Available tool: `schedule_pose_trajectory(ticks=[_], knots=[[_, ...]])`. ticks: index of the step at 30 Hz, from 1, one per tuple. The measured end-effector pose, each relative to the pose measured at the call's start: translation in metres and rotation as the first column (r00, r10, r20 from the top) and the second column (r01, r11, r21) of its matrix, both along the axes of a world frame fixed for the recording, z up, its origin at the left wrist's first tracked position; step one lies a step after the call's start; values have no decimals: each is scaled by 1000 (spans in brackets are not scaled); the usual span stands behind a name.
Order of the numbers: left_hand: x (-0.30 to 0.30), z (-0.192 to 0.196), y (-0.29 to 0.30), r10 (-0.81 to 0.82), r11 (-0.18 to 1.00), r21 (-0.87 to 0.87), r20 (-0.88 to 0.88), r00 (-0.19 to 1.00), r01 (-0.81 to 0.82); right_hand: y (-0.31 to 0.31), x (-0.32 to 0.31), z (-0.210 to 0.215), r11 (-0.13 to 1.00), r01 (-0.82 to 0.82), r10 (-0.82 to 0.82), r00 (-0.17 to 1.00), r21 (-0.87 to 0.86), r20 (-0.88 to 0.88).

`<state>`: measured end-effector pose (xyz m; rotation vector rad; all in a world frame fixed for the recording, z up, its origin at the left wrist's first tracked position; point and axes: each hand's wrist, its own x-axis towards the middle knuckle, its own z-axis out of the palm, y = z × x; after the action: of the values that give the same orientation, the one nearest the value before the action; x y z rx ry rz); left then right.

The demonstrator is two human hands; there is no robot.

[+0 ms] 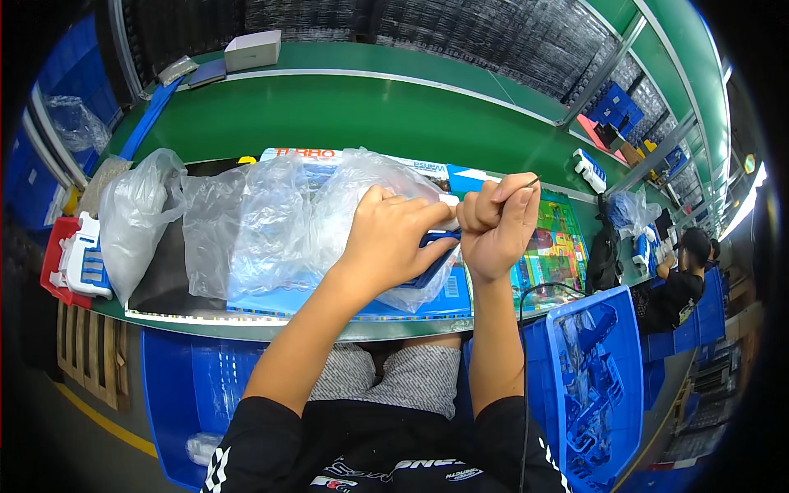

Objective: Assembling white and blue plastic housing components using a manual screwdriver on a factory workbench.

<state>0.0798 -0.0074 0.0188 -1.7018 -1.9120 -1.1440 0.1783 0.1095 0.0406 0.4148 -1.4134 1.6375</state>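
Observation:
In the middle of the bench, my left hand point(396, 238) is closed around a blue-and-white plastic part point(429, 274), thumb along its near side. Much of the part is hidden under the fingers. Just to the right, my right hand point(500, 226) is raised with its fingers curled in. Between its thumb and forefinger is a thin dark stick-like piece point(533, 182), whose tip points up and right; its kind is not clear. Beneath and behind my left hand lies a clear plastic bag point(341, 201), with another clear bag point(275, 222) to its left.
Printed sheets point(546, 246) cover the green bench. At left stand a filled translucent bag point(136, 230) and a white-and-blue plastic case point(86, 259). A blue crate point(555, 386) of blue parts is below right, another blue bin point(168, 394) below left. A black cable point(523, 345) hangs near my right forearm.

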Motion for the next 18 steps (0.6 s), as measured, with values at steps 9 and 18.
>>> schedule_pose_trajectory(ticks=[9,18], knots=[[-9,-5,2,-10,1000,7,31,999,9,-17,3,-6,976,121,-132,990,181,55],[-2,-7,2,12,999,44,18,1000,-13,-6,-1,-8,997,82,-83,996,-8,-40]])
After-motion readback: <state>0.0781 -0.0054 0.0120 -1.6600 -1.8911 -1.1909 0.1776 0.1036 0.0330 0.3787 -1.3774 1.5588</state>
